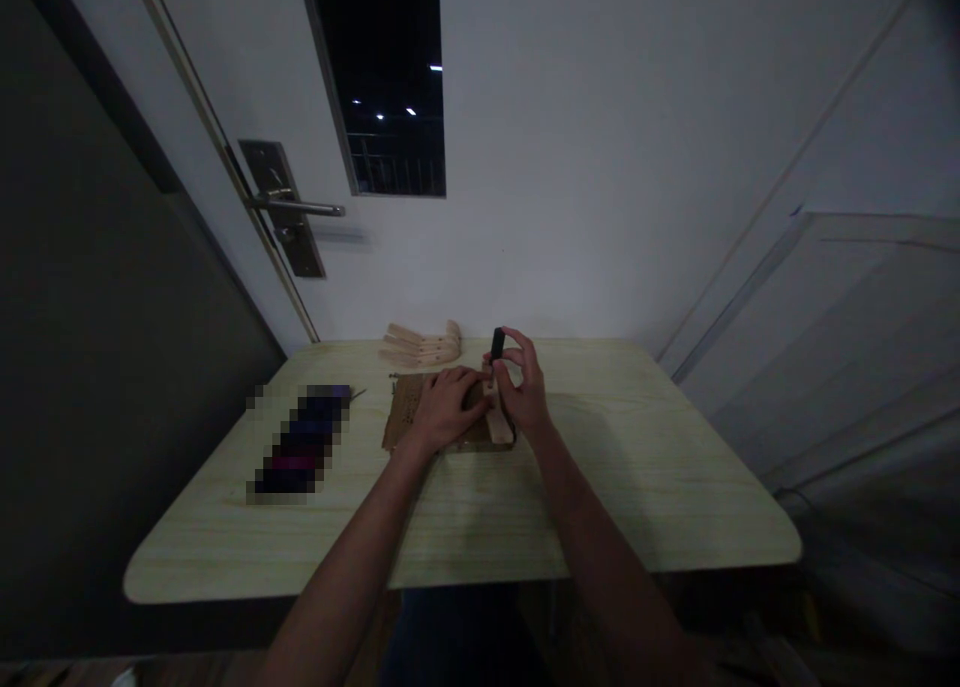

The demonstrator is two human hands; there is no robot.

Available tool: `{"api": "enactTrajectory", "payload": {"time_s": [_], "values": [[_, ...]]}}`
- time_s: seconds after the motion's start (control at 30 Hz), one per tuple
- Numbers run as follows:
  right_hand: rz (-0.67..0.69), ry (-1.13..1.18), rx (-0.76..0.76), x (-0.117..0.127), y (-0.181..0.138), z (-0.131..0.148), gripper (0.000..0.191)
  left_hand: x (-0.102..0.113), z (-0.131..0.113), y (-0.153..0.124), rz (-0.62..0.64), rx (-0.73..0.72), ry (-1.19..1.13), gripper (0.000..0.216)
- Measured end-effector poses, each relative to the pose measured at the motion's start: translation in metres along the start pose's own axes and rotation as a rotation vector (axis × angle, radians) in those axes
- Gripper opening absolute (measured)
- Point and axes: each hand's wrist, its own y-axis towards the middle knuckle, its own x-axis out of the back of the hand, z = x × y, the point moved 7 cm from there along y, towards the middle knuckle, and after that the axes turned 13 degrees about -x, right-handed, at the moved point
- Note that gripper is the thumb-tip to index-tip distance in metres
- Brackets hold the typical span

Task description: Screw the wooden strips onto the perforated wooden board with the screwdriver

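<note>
The right hand [525, 392] is pinching a slim black handle [498, 343] nearly upright over the far end of a pale wooden strip [498, 425]. The left hand [447, 409] is lying spread across brown cardboard [401, 417], reaching the strip, its grip unclear; curved wooden pieces [420, 347] are resting fanned on the far wood-grained tabletop [660, 487].

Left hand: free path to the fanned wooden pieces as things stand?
Likely yes. The left hand is over the cardboard, and the wooden pieces lie just beyond it, with nothing tall visible between. It would probably need to lift off first.
</note>
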Motion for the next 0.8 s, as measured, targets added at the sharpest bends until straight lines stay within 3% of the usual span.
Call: {"api": "enactTrajectory", "payload": {"time_s": [0.2,0.53,0.8], "values": [[-0.111,-0.136,0.014,0.0013,0.0023,-0.0080,0.046,0.0005,0.0001,-0.0004,0.008,0.001,0.003,0.038],[-0.007,-0.082,0.027,-0.0015,-0.0005,-0.0009,0.040,-0.0023,0.0022,-0.0002,0.002,-0.001,0.009,0.038],[-0.130,-0.169,0.005,0.0037,0.0030,-0.0102,0.047,-0.0022,0.0011,-0.0006,0.012,-0.012,-0.001,0.039]]}}
